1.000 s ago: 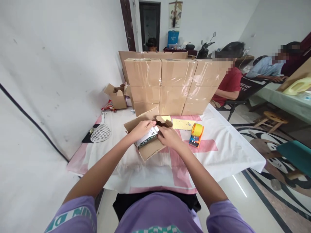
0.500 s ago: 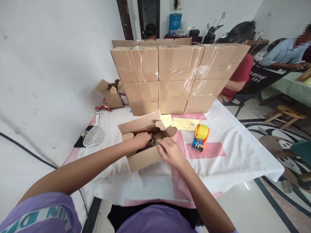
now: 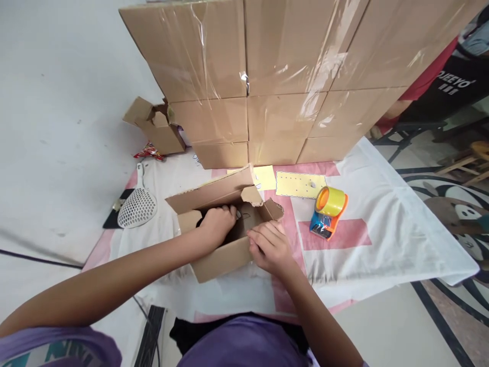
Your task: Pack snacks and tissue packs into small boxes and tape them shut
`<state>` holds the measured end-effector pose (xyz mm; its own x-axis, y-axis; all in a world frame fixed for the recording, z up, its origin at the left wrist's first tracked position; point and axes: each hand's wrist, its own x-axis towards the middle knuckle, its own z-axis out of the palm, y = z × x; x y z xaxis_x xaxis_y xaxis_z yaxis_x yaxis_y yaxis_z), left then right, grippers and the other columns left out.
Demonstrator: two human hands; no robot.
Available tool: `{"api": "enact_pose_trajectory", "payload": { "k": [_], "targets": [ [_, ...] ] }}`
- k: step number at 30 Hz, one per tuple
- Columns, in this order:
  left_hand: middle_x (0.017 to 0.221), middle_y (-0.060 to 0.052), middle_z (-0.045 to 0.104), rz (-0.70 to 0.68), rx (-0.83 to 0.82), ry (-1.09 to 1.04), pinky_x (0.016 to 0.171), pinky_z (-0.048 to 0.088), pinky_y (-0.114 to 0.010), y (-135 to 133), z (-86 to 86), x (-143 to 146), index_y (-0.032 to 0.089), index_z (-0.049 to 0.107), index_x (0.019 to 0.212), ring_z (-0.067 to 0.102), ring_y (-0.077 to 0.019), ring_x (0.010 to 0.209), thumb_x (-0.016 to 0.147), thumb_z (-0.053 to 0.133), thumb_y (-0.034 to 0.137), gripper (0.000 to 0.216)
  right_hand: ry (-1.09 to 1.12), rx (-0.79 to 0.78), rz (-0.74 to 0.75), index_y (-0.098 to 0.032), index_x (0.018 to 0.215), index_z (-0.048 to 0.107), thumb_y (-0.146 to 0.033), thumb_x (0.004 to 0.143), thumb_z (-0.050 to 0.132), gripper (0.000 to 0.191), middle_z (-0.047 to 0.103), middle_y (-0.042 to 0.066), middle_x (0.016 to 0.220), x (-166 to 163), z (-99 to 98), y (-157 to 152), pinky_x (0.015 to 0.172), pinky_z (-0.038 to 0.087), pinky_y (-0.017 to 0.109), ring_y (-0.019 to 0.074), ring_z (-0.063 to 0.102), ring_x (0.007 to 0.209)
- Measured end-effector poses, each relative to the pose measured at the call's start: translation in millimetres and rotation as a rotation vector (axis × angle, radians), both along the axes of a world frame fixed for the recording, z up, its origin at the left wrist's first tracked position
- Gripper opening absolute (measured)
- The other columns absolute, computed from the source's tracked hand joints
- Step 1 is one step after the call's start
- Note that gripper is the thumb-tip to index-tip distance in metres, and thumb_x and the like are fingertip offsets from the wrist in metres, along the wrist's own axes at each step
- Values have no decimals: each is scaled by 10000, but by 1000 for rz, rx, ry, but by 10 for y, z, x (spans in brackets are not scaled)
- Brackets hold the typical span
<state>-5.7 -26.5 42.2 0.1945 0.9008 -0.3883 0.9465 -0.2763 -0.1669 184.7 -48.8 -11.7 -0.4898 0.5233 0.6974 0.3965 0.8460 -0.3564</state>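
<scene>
An uncovered cardboard box (image 3: 223,260) with raised, torn-edged flaps sits on the cloth in front of me. My left hand (image 3: 219,224) reaches down inside it with curled fingers. A small pale bit shows by those fingertips, but what they hold is hidden. At the box's near right corner, my right hand (image 3: 269,244) pinches the wall between thumb and fingers. To the right lies a tape dispenser (image 3: 327,211) with a yellow roll on an orange and blue body. Yellow paper sheets (image 3: 300,184) lie behind the box.
Stacked, taped cartons (image 3: 284,117) form a wall at the back. On the left are a white perforated scoop (image 3: 137,208), a small opened carton (image 3: 162,133) and a red wrapper (image 3: 150,151). The tablecloth (image 3: 344,270) hangs over the table's edge. A person's red sleeve shows at the right.
The view has tilted down and come closer. My left hand has shifted left inside the box, baring more of its floor at the right. My right hand stays at the near right corner.
</scene>
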Motion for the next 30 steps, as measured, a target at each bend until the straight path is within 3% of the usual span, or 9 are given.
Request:
{"api": "enact_pose_trajectory", "payload": {
  "k": [8,11,14,17,19,22,25,28,30],
  "targets": [
    [1153,-215,663,-97,-50,-99,742,562,-406,112,-69,-3,68,614,1229,723,-341,927,900,588,247,376,34,23,-17,-229,1085,612,-105,903,530,236,710,41,870,-70,-15,58,770,449,388,192,610,770],
    [1144,-205,694,-68,-43,-159,763,558,-424,141,84,-11,87,632,1225,715,-361,953,911,607,335,401,86,-8,3,-247,1127,607,-93,895,531,289,700,49,925,-75,-50,44,806,482,403,206,636,838],
    [1132,-119,735,30,151,-395,794,556,-387,-66,388,-211,207,651,1250,710,-315,991,948,559,494,427,294,29,-98,-275,1225,592,-107,889,546,379,649,89,1076,-41,-78,24,887,509,449,258,626,1034],
    [1007,-28,755,191,544,-726,830,558,-349,-517,522,-580,298,681,1169,705,-238,928,969,509,548,363,481,-112,-214,-294,1382,504,-272,950,518,433,566,138,1291,28,-54,58,999,484,548,329,546,1248],
    [1031,-21,742,234,855,-841,900,551,-395,-823,379,-812,317,679,1139,687,-248,970,953,509,609,385,460,-322,-105,-279,1457,440,-402,1006,414,469,535,150,1404,77,-8,131,1066,454,576,344,499,1345],
    [1398,-121,617,130,673,-919,1124,442,-490,-1112,-86,-998,271,585,1376,561,-342,1320,784,307,931,929,338,-462,120,-269,1383,547,-517,1039,297,493,622,118,1350,126,51,275,1115,426,548,326,474,1390],
    [1477,-184,549,118,552,-878,1223,299,-554,-1185,-499,-1010,221,593,1397,377,-415,1477,591,312,1033,1178,272,-436,157,-266,1259,642,-599,1025,276,547,699,105,1185,146,64,343,1110,411,551,333,490,1352],
    [1441,-179,588,121,539,-930,1238,260,-575,-1154,-639,-968,244,624,1363,352,-447,1485,426,407,1070,1268,264,-426,111,-258,1266,627,-705,986,221,666,689,114,1173,160,56,246,1107,397,562,351,487,1329],
    [1460,-161,584,137,564,-1053,1243,264,-566,-1118,-624,-939,264,587,1397,356,-429,1489,503,461,1042,1191,302,-439,96,-256,1294,594,-765,951,234,712,662,116,1196,156,46,108,1091,414,543,352,497,1295]
  ]
}}
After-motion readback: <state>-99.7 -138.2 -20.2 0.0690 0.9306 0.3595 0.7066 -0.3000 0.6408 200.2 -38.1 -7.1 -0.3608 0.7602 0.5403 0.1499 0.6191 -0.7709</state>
